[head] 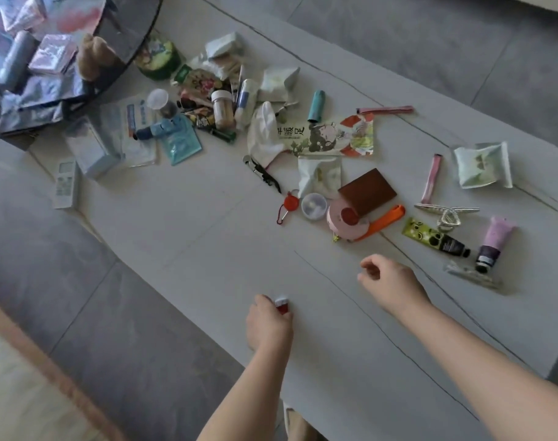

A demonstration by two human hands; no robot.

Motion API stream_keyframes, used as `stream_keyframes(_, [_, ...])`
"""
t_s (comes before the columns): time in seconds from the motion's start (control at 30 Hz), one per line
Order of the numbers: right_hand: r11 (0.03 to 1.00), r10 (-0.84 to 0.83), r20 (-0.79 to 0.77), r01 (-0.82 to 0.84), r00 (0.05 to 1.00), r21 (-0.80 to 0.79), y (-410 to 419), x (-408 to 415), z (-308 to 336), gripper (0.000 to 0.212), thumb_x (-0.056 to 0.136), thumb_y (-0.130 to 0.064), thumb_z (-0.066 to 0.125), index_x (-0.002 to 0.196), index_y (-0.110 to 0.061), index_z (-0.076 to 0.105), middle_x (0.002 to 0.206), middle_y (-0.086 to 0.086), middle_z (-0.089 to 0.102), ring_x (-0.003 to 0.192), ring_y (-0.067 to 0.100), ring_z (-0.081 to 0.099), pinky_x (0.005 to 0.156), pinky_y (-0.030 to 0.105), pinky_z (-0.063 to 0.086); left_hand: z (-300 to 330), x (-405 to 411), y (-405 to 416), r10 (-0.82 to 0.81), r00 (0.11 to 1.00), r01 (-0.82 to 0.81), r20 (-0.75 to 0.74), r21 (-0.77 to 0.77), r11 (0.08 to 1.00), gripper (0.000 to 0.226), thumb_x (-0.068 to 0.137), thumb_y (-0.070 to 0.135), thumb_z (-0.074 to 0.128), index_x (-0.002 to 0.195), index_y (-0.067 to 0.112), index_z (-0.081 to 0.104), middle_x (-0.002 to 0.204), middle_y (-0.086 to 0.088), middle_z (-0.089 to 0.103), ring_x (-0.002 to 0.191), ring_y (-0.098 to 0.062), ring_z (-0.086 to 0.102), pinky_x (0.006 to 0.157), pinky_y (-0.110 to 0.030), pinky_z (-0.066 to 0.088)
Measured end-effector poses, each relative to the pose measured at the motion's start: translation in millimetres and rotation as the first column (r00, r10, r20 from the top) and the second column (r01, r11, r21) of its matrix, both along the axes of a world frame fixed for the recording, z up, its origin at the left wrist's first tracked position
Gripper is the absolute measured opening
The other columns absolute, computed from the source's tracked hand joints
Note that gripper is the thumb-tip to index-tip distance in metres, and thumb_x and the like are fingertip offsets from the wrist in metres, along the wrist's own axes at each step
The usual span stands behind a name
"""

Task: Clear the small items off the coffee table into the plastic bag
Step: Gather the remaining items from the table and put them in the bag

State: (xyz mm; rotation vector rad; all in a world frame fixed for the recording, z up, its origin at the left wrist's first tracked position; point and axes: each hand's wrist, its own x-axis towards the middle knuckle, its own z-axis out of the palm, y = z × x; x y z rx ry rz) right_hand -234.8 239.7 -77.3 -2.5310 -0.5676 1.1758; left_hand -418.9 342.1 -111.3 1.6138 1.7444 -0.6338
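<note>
The left hand [269,324] curls round a small red item with a white cap [282,305], holding it at the near edge of the pale coffee table [207,237]. The right hand [390,283] hovers just to its right with fingers loosely curled, holding nothing. Farther off lie a pink round case [346,221], a brown card wallet [368,190], a green tube [436,238] and a purple tube [493,241]; no plastic bag can be made out for certain.

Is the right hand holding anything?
No, the right hand hovers over the table with loosely curled fingers, nothing in them.
</note>
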Motion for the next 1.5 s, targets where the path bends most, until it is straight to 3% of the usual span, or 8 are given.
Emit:
stream_keyframes(0.27, [0.994, 0.001, 0.134, -0.015, 0.991, 0.104, 38.5, 23.9, -1.5, 0.040, 0.086, -0.021, 0.063, 0.125, -0.017, 0.054, 0.123, 0.007, 0.052, 0.111, 0.025, 0.052, 0.089, 0.035, 0.046, 0.5, 32.2, 24.6, 0.144, 0.939, -0.124, 0.311, -0.084, 0.989, 0.014, 0.084, 0.014, 0.060, 0.074, 0.014, 0.049, 0.067, 0.000, 0.051, 0.058, -0.015, 0.050, 0.047, -0.023, 0.034])
stream_keyframes(0.47, [0.991, 0.121, 0.239, -0.133, 0.963, 0.034, 68.6, 31.4, -4.0, 0.066, 0.082, -0.034, 0.070, 0.138, -0.024, 0.038, 0.134, 0.006, 0.038, 0.123, 0.027, 0.037, 0.093, 0.036, 0.043, 9.5, 91.9, 67.8, 0.377, 0.760, -0.301, 0.529, -0.228, 0.926, 0.016, 0.087, 0.008, 0.052, 0.102, 0.014, 0.053, 0.090, -0.006, 0.057, 0.069, -0.019, 0.055, 0.056, -0.025, 0.045])
stream_keyframes(0.7, [0.979, 0.201, 0.346, -0.187, 0.916, -0.075, 76.0, 22.1, -20.0, 0.057, 0.085, -0.029, 0.065, 0.136, -0.029, 0.038, 0.142, 0.006, 0.029, 0.126, 0.028, 0.029, 0.083, 0.034, 0.047, 0.1, 131.9, 91.0, 0.086, 0.781, -0.069, 0.619, -0.051, 0.996, 0.061, 0.075, 0.010, 0.067, 0.128, 0.028, 0.043, 0.112, 0.001, 0.032, 0.080, 0.000, 0.044, 0.066, -0.019, 0.048])
stream_keyframes(0.87, [0.962, 0.250, 0.384, -0.272, 0.889, 0.001, 65.2, 30.5, -18.2, 0.045, 0.088, -0.026, 0.054, 0.132, -0.027, 0.047, 0.138, 0.003, 0.044, 0.121, 0.027, 0.039, 0.078, 0.035, 0.048, -3.9, 141.9, 91.4, -0.157, 0.830, 0.142, 0.535, 0.069, 0.987, 0.057, 0.077, 0.021, 0.072, 0.128, 0.028, 0.047, 0.124, -0.005, 0.035, 0.104, -0.023, 0.053, 0.081, -0.030, 0.054])
stream_keyframes(1.07, [0.990, -0.053, 0.259, 0.016, 0.964, 0.143, 47.2, 38.1, -11.3, 0.023, 0.092, -0.037, 0.049, 0.094, -0.016, 0.058, 0.078, 0.004, 0.053, 0.074, 0.026, 0.048, 0.058, 0.030, 0.033, 5.0, 140.6, 81.6, -0.123, 0.837, 0.084, 0.533, 0.097, 0.992, 0.053, 0.076, 0.037, 0.073, 0.121, 0.022, 0.049, 0.114, 0.005, 0.046, 0.101, -0.016, 0.054, 0.079, -0.033, 0.052])
stream_keyframes(1.2, [0.891, -0.411, 0.071, 0.384, 0.909, 0.244, 28.5, 38.5, -9.0, 0.019, 0.094, -0.030, 0.051, 0.098, -0.013, 0.059, 0.082, 0.003, 0.057, 0.078, 0.025, 0.052, 0.062, 0.026, 0.033, 15.5, 131.8, 73.3, 0.032, 0.850, -0.036, 0.525, -0.003, 0.999, 0.039, 0.076, 0.038, 0.071, 0.105, 0.023, 0.049, 0.087, 0.010, 0.057, 0.073, -0.006, 0.056, 0.056, -0.021, 0.041])
stream_keyframes(1.33, [0.821, -0.537, -0.018, 0.527, 0.843, 0.221, 12.6, 43.5, -4.2, 0.014, 0.093, -0.025, 0.051, 0.104, -0.022, 0.058, 0.093, 0.001, 0.057, 0.083, 0.023, 0.050, 0.062, 0.027, 0.034, 24.2, 125.6, 65.5, 0.106, 0.847, -0.074, 0.521, -0.082, 0.994, 0.039, 0.072, 0.040, 0.072, 0.101, 0.026, 0.051, 0.088, 0.010, 0.062, 0.076, -0.007, 0.061, 0.066, -0.027, 0.050])
stream_keyframes(1.5, [0.808, -0.557, -0.109, 0.568, 0.823, 0.156, 9.3, 41.4, 4.9, 0.021, 0.075, -0.036, 0.044, 0.065, -0.022, 0.056, 0.080, -0.001, 0.055, 0.072, 0.018, 0.050, 0.055, 0.026, 0.033, 29.2, 121.6, 54.8, 0.040, 0.899, 0.012, 0.436, -0.115, 0.993, 0.035, 0.073, 0.053, 0.067, 0.083, 0.023, 0.052, 0.073, 0.008, 0.057, 0.064, -0.009, 0.053, 0.056, -0.025, 0.040])
